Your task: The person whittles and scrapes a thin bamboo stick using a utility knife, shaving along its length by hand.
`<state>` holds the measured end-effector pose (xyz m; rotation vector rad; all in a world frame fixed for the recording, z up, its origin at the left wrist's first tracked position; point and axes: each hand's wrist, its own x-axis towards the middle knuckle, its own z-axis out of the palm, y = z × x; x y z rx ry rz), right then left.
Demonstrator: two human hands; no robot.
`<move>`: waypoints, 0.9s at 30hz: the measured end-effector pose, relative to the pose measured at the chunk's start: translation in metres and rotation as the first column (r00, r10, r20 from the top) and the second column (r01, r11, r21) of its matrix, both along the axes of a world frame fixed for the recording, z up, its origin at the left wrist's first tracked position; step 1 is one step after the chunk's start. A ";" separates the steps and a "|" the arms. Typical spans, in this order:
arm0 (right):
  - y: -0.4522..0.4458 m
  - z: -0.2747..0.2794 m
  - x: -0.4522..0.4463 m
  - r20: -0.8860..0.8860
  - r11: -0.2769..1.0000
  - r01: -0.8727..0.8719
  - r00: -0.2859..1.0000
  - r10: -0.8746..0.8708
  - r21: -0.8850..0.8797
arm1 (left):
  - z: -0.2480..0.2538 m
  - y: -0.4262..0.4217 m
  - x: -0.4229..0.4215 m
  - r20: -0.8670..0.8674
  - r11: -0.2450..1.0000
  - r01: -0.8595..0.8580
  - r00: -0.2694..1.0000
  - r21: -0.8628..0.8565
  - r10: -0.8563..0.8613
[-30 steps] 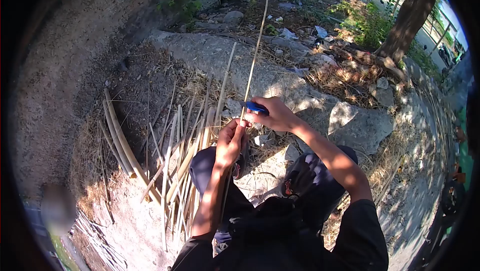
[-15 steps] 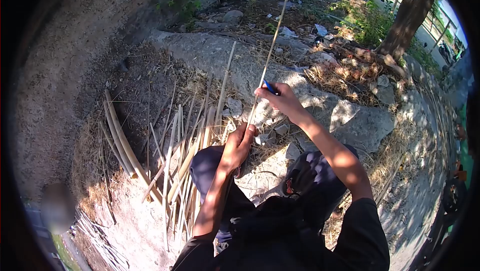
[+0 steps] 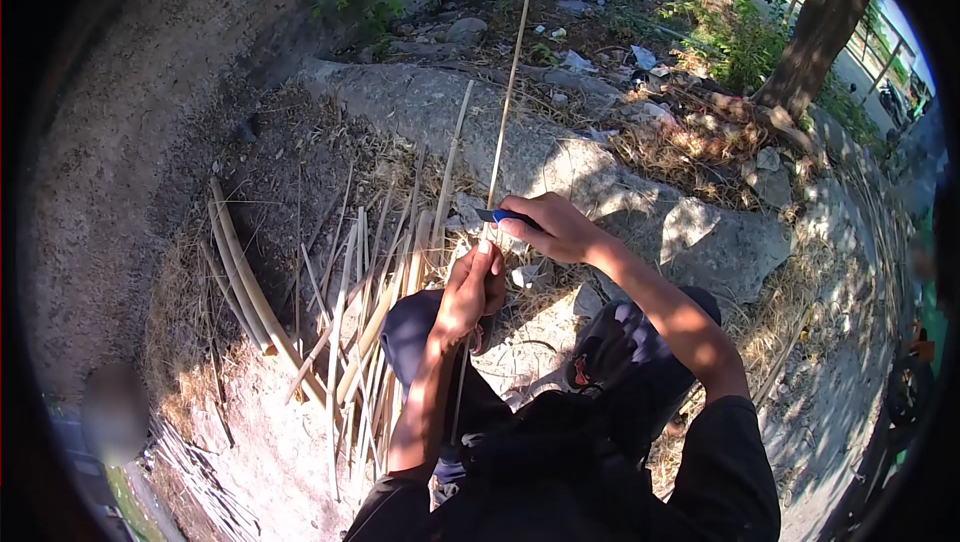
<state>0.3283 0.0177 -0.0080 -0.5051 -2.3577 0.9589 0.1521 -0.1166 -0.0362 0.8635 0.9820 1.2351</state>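
Observation:
A long, thin bamboo strip runs from the top edge of the view down into my left hand, which is closed round it. Below that hand, a thin length of the strip shows against my dark trouser leg. My right hand grips a blue-handled knife just above the left thumb. The dark blade points left and lies across the strip; whether its edge bites into it I cannot tell.
Several split bamboo strips lean in a pile left of my knee. Thicker curved pieces lie farther left. A large flat rock stretches ahead, with dry grass, litter and a tree trunk beyond.
My right hand has come down and left, close to my left hand, and the knife's blade now shows across the strip. The strip stands more upright and its tip has left the view.

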 end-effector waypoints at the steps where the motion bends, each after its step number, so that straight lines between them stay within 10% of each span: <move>1: -0.001 -0.001 -0.001 0.000 1.000 -0.002 1.000 0.002 -0.001 | 0.005 -0.001 0.000 0.063 1.000 0.021 0.998 -0.021 -0.020; 6: -0.004 -0.008 -0.006 0.050 0.997 -0.040 0.998 0.037 0.073 | 0.014 -0.004 -0.002 0.247 0.996 0.034 0.969 -0.084 -0.012; 8: -0.006 -0.012 -0.008 0.067 0.994 -0.043 0.997 0.037 0.104 | 0.014 -0.005 -0.001 -0.079 0.998 0.030 0.997 0.047 -0.026; 27: -0.015 -0.017 -0.015 0.092 0.976 0.035 0.994 -0.056 0.216 | -0.025 0.002 0.000 -0.412 0.974 -0.175 0.885 0.142 0.219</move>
